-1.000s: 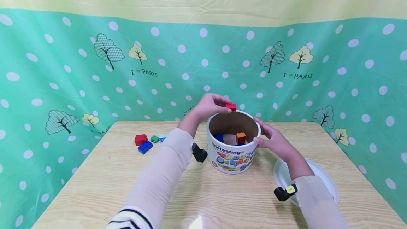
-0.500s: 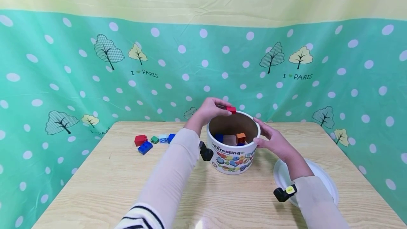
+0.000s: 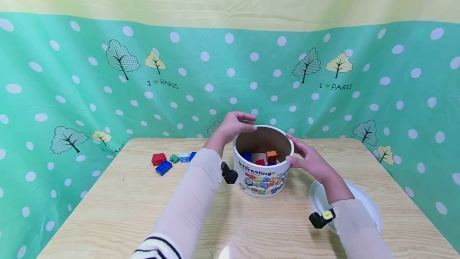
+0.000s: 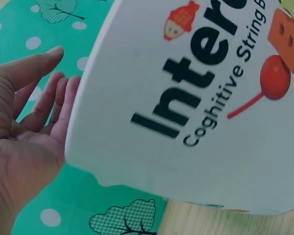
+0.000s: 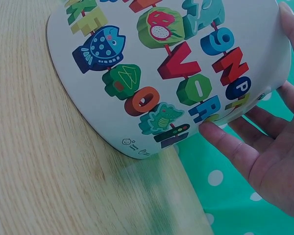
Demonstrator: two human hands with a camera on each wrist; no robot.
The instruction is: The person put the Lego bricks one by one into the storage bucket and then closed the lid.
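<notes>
A round white bucket [image 3: 262, 185] with printed letters stands upright on the table. My left hand [image 3: 233, 126] is over its left back rim, thumb and fingers apart with nothing between them. In the left wrist view that hand [image 4: 29, 122] is beside the bucket wall [image 4: 127, 98]. My right hand [image 3: 310, 162] holds the bucket's right side, thumb at the near rim and fingers farther back. A red brick [image 3: 260, 162] lies inside among an orange brick [image 3: 272, 156], a blue brick [image 3: 246, 155] and a pale one [image 3: 258, 157]. The bucket's front wall hides part of the contents.
On the table's left lie a red brick [image 3: 158, 159], a blue brick [image 3: 164, 167], a small green brick [image 3: 174, 158] and a light blue brick [image 3: 184, 157]. Another blue brick [image 3: 192, 156] is partly behind my left arm. A white lid [image 3: 364, 199] lies under my right forearm.
My left hand has let go of the red brick over the bucket, and the brick now lies inside. Its fingers have drawn slightly left. My right hand and the bucket have stayed in place.
</notes>
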